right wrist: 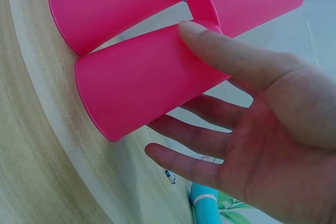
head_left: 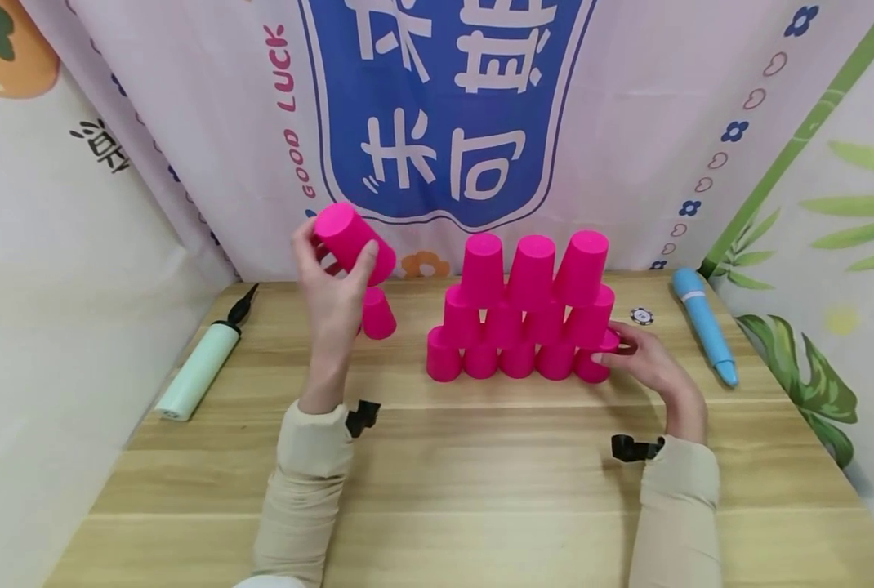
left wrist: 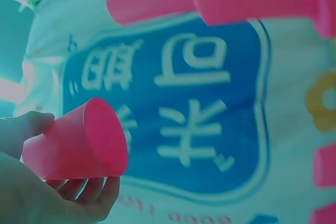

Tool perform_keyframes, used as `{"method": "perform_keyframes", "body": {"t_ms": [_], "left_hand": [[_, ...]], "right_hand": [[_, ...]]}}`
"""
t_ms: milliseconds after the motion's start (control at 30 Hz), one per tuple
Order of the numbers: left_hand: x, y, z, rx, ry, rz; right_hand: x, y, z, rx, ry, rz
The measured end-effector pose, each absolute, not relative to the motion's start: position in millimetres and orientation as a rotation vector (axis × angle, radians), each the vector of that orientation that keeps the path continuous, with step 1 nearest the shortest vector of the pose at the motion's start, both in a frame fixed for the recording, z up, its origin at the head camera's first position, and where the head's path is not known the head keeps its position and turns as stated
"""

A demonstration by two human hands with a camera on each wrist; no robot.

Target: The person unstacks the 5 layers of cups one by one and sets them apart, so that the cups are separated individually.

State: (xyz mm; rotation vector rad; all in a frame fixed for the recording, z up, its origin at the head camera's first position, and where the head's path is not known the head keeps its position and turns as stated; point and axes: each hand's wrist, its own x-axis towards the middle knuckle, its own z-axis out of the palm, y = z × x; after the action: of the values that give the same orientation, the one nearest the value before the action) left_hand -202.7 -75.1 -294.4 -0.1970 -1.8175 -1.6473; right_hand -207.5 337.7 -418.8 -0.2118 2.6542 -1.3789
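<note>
My left hand (head_left: 334, 286) grips a pink cup (head_left: 352, 241), tilted and raised left of the cup stack. In the left wrist view the mouth of that held cup (left wrist: 107, 137) faces right. Upside-down pink cups form a stepped wall, with three (head_left: 536, 269) in the top row and several in each row beneath. My right hand (head_left: 646, 359) holds the rightmost bottom cup (head_left: 590, 367). The right wrist view has the thumb on the front of this cup (right wrist: 136, 82) and fingers behind it, partly hidden. Another pink cup (head_left: 378, 314) stands on the table, below the raised cup.
A pale green hand pump (head_left: 202, 367) lies at the table's left. At the right lies a blue pen-shaped object (head_left: 705, 327), with a small round chip (head_left: 641, 316) near the stack. A printed cloth (head_left: 657, 98) hangs behind the wooden table (head_left: 481, 490).
</note>
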Motion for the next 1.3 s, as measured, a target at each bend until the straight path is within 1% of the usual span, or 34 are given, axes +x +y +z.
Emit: {"method": "perform_keyframes", "body": {"t_ms": [233,433,667,1000,1300], "left_hand": [[-205,-108,-319,-0.007,-1.781,-1.635],[-210,-127,-326,0.082,-1.811,-1.625],[-225,-143,-339,0.195,-1.911,-1.557],[-249,-156,-367,0.274,-2.015,-1.476],[-260,-159,-384,0.323,-2.093,-1.447]], "right_hand": [[-209,338,-418,-0.190,2.659,-1.373],[-208,336,-418,-0.154,2.632,-1.378],[-210,338,-420,-0.126,2.626,-1.381],[-210,337,-421,-0.119,2.630,-1.370],[-210,336,-420,-0.142,2.641,-1.350]]}}
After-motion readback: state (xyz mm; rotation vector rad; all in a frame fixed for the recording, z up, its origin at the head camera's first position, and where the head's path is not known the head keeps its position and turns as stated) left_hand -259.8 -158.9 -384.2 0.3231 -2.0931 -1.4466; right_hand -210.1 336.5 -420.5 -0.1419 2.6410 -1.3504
